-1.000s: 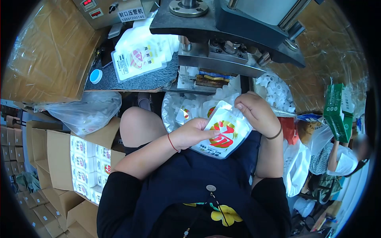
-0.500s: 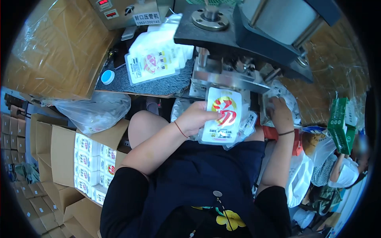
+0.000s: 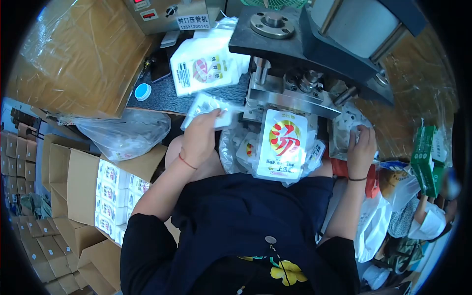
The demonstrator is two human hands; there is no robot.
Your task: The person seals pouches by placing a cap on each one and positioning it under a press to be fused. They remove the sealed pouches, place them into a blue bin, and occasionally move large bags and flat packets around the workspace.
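Observation:
My left hand (image 3: 199, 140) is closed on a white printed pouch (image 3: 204, 105), smeared by motion, at the table's front edge. Beyond it lies a pile of white pouches (image 3: 204, 69) with pink and yellow print. My right hand (image 3: 363, 150) reaches into a clear bag of small whitish pieces (image 3: 344, 132); its fingertips are pinched, and what they hold is too small to name. Between my hands, a white pouch with a large red character (image 3: 284, 147) lies over other pouches above my lap. Just behind it is the metal jaw of a press machine (image 3: 295, 96).
A control box (image 3: 172, 14) stands at the back left. A round blue-topped lid (image 3: 142, 92) sits on the dark mat. At lower left, an opened carton (image 3: 81, 189) holds rows of printed packs. Green boxes (image 3: 425, 160) and plastic bags (image 3: 376, 226) are at the right.
My left hand has moved left, from the red-character pouch to the mat's edge, now with a blurred pouch in it. My right hand stays at the bag of small pieces.

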